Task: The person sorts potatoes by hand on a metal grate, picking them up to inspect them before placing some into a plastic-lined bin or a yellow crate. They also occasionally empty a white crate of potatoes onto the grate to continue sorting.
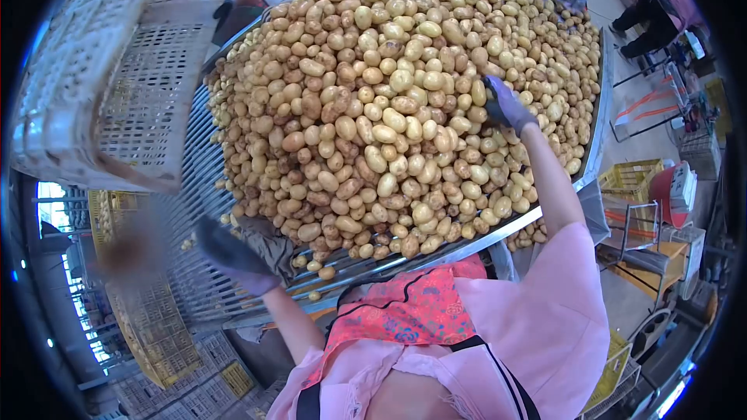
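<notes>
Potatoes [389, 109]: one heap, pale and oval, long axes pointing every way, filling the roller table [194, 187] from its near rim to its far side

Your right hand [507, 105]: gloved, arm stretched forward, set on the right flank of the heap and touching it; fingers curled down among the potatoes, and you cannot tell whether they close on one

Your left hand [233, 255]: gloved, blurred, low at the near left corner over bare rollers, just beside the heap's edge; fingers stretched flat, nothing seen in them

Relation: the right hand is nearer the bulk, which lies ahead and to the left of its fingertips; nothing stands between

Dark patch [268, 243]: cloth or a spare glove, you cannot tell which; touching the left hand, against the outermost potatoes

White crate [117, 70]: tilted, high on the left above the table's bare end, well apart from both hands

Co-worker's gloved hand [226, 9]: at the far rim

Another person [661, 8]: standing off to the far right

Yellow crate [630, 175]: beyond the right rim
</notes>
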The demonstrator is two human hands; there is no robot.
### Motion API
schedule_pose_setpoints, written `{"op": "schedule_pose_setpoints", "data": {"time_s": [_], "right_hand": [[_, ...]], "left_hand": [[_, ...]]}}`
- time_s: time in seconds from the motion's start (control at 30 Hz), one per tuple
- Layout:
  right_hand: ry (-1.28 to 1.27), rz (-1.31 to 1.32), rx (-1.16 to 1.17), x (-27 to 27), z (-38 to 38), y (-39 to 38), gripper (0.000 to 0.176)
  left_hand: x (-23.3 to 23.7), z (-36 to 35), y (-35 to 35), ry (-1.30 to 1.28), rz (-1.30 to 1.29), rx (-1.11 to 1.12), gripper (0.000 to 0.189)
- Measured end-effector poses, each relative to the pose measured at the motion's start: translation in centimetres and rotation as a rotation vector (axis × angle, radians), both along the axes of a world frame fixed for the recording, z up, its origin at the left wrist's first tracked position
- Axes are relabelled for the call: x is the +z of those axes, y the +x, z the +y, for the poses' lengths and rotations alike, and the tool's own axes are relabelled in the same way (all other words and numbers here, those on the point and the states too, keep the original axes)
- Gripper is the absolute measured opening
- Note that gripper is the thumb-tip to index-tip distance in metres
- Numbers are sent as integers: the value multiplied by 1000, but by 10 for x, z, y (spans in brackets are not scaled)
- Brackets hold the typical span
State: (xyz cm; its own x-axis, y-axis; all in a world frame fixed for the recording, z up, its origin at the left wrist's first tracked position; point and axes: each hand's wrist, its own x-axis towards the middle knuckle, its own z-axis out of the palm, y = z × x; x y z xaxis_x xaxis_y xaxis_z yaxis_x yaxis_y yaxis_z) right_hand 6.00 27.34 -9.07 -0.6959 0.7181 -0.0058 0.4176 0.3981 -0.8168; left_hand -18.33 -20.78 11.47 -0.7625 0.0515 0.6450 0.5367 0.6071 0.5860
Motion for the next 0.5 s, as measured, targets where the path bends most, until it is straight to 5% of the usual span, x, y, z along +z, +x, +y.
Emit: {"op": "schedule_pose_setpoints", "data": {"time_s": [0.03,0.13,0.17,0.27,0.37,0.43,0.5], "right_hand": [[70,-35,-15,20,-17,-1,49],[-197,64,-92,37,-17,-12,42],[-427,404,-116,43,-16,-22,34],[-52,274,-60,136,-40,-81,31],[740,179,274,136,-36,-156,33],[760,-265,387,127,-38,-210,29],[755,-434,450,143,-40,-235,23]], "left_hand": [[-29,3,-7,63,63,-208,36],[-24,45,15,-267,-194,-204,39],[-29,52,15,-265,-202,-197,39],[-54,65,16,-103,-416,-444,43],[-77,59,27,-288,-399,-516,42],[-89,37,30,-282,-456,-524,41],[-91,2,32,-240,-537,-419,39]]}}
